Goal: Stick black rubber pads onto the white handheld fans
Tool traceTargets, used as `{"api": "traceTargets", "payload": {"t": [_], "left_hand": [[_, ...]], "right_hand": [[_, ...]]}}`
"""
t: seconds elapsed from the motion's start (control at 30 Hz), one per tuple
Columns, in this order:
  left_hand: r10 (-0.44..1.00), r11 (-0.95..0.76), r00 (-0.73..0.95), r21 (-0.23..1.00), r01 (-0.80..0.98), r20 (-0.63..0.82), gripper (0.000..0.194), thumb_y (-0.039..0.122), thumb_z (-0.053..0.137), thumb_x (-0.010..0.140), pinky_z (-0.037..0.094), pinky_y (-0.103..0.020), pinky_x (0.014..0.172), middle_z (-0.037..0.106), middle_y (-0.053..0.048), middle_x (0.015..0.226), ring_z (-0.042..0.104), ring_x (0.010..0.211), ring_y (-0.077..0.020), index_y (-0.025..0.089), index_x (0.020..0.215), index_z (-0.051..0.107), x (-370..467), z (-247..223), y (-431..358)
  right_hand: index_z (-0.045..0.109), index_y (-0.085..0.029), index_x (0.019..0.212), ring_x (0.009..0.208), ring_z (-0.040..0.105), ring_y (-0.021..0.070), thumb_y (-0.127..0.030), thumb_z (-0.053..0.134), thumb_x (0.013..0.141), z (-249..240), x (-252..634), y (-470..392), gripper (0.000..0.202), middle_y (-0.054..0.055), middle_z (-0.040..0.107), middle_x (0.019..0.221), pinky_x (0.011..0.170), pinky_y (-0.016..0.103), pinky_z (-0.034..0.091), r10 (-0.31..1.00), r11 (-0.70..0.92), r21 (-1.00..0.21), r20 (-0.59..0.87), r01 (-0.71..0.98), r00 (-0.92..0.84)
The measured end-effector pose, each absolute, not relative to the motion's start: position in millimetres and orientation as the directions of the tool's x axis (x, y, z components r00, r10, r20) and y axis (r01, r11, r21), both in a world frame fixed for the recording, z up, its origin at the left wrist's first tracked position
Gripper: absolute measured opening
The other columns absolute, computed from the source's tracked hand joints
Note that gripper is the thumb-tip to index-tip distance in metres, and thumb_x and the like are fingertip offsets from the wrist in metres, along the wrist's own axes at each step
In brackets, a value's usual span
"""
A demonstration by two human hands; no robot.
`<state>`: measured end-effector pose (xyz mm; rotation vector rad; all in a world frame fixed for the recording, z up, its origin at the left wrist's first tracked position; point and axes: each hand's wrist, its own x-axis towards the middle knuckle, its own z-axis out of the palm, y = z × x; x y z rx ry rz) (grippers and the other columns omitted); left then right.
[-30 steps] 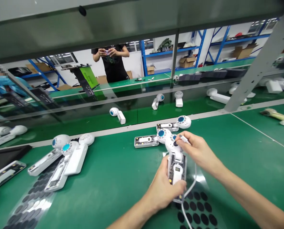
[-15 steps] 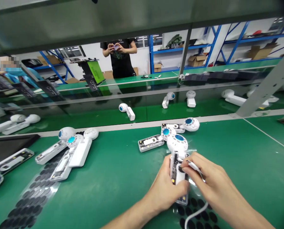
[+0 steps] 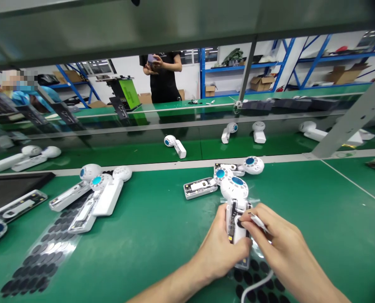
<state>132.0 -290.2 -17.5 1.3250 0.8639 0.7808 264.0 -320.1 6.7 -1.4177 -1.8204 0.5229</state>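
Note:
My left hand (image 3: 223, 246) is wrapped round the handle of a white handheld device (image 3: 234, 190), which has a round slotted head with a blue disc. A clear window in the handle shows circuit parts. Over that window, my right hand (image 3: 277, 240) pinches a small dark piece (image 3: 239, 223) with thumb and fingertips, touching the handle or very close to it. A white flat piece (image 3: 259, 221) also sticks out of the right hand, and a white cable (image 3: 257, 286) runs below it. Under both hands lies a clear sheet of black round stickers (image 3: 263, 280).
Two similar devices (image 3: 200, 188) lie just beyond my hands. More devices (image 3: 108, 198) are grouped at the left, by a second sticker sheet (image 3: 45, 259) and a black tray (image 3: 14, 185). A metal post (image 3: 348, 115) stands at the right. Beyond the bench is a standing person (image 3: 162, 78).
The view has shifted slightly, so the background sits a little further right. Both hands keep their hold on the device; the person opposite has lowered their hands a little.

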Motion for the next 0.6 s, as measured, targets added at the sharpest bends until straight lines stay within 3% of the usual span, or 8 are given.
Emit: {"api": "traceTargets", "payload": {"t": [0.17, 0.3, 0.43, 0.6], "left_hand": [[0.871, 0.077, 0.488, 0.996, -0.039, -0.048, 0.042, 0.009, 0.054, 0.069, 0.043, -0.024, 0.072, 0.053, -0.002, 0.095, 0.05, 0.079, -0.0127, 0.017, 0.109, 0.042, 129, -16, -290], [0.867, 0.007, 0.495, 0.99, -0.138, 0.062, 0.036, 0.029, 0.051, 0.082, 0.04, -0.03, 0.085, 0.053, -0.006, 0.107, 0.05, 0.095, -0.0178, 0.016, 0.114, 0.041, 126, -12, -290], [0.886, -0.008, 0.458, 0.99, -0.139, 0.072, 0.035, 0.037, 0.048, 0.085, 0.039, -0.03, 0.09, 0.054, -0.006, 0.107, 0.05, 0.099, -0.0184, 0.017, 0.114, 0.044, 125, -10, -290], [0.91, 0.003, 0.41, 0.989, -0.148, 0.059, 0.034, 0.039, 0.049, 0.084, 0.042, -0.028, 0.083, 0.057, -0.005, 0.102, 0.053, 0.092, -0.0175, 0.018, 0.111, 0.046, 129, -13, -287]], "right_hand": [[0.054, -0.024, 0.092, 0.073, 0.057, 0.0182, -0.016, 0.039, 0.09, -2, 263, -325, 0.017, 0.004, 0.057, 0.085, 0.062, 0.026, 0.043, 0.897, 0.391, -0.708, 0.435, 0.588, -0.073], [0.052, -0.027, 0.107, 0.081, 0.058, 0.0176, -0.01, 0.036, 0.089, -8, 261, -330, 0.031, 0.005, 0.054, 0.096, 0.064, 0.024, 0.047, 0.839, 0.475, -0.664, 0.54, 0.577, -0.07], [0.051, -0.029, 0.113, 0.075, 0.059, 0.0159, -0.006, 0.034, 0.085, -15, 260, -334, 0.04, 0.007, 0.049, 0.101, 0.057, 0.022, 0.048, 0.824, 0.479, -0.64, 0.565, 0.601, -0.054], [0.046, -0.036, 0.121, 0.061, 0.057, 0.013, -0.004, 0.031, 0.079, -18, 253, -336, 0.055, 0.005, 0.046, 0.108, 0.055, 0.024, 0.051, 0.843, 0.428, -0.637, 0.538, 0.641, -0.029]]}}
